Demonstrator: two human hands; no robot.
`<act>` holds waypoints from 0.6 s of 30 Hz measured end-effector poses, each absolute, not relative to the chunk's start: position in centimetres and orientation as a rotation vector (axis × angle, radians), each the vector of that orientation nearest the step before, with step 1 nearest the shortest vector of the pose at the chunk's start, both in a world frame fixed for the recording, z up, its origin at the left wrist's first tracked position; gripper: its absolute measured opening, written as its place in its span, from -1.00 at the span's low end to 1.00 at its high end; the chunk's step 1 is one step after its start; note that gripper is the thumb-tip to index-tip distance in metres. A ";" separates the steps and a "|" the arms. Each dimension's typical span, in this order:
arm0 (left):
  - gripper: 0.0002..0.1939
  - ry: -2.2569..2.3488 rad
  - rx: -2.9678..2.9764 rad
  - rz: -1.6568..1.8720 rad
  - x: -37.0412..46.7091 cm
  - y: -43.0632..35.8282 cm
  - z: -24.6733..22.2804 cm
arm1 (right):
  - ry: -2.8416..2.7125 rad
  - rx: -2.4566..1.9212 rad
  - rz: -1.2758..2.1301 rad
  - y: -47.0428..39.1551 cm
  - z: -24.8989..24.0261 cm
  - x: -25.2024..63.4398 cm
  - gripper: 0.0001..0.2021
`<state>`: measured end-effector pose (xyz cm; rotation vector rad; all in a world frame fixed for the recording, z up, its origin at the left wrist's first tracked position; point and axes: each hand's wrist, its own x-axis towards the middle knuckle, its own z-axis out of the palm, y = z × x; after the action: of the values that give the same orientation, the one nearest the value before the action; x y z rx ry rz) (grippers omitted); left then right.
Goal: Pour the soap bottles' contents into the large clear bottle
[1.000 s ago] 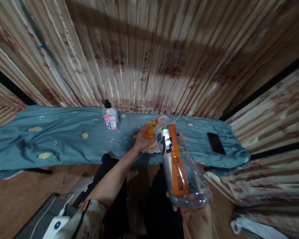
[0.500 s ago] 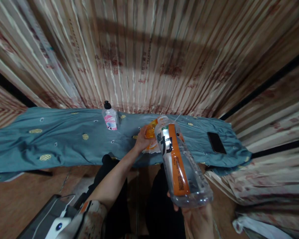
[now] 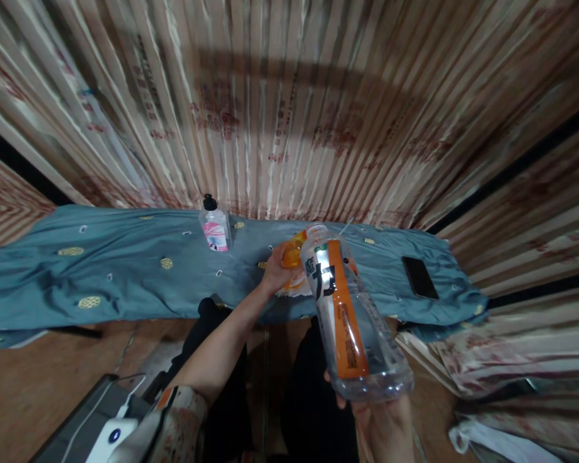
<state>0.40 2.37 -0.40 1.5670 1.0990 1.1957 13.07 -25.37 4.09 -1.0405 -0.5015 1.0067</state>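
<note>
My right hand [image 3: 379,418] holds a large clear plastic bottle [image 3: 376,328] with an orange and silver label from beneath, around its base. The bottle tilts, its capless-looking neck pointing away from me and to the left. Close to that neck, my left hand [image 3: 276,269] is closed on a see-through orange container [image 3: 293,252]; the bottle hides part of it, so its exact kind is unclear. Under these lies an orange and white piece with a ragged-looking edge [image 3: 296,285], partly covered. A thin pale stick [image 3: 346,226] shows just behind the bottle.
A pump bottle [image 3: 215,231] with a black top and pink label stands left on the teal cloth-covered table [image 3: 139,283]. A black phone [image 3: 419,278] lies at the right. Striped curtains [image 3: 280,116] hang behind. A white device with a cable [image 3: 110,437] sits lower left.
</note>
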 end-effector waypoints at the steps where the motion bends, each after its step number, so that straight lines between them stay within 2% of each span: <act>1: -0.40 1.089 1.565 1.195 0.4 2.4 -0.4 | -0.511 -1.035 1.014 -25.4 4.1 13.1 -0.53; 8: -0.41 1.037 1.567 1.215 0.4 2.3 -0.1 | -0.496 -1.053 1.003 -25.2 4.3 13.0 -0.44; 18: -0.40 1.032 1.542 1.223 0.5 2.2 -0.2 | -0.525 -1.087 0.980 -25.3 4.7 12.8 -0.48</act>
<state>0.52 2.23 -0.22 1.5422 1.0317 1.2231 12.83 -25.34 4.70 -1.0872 -0.5249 0.9803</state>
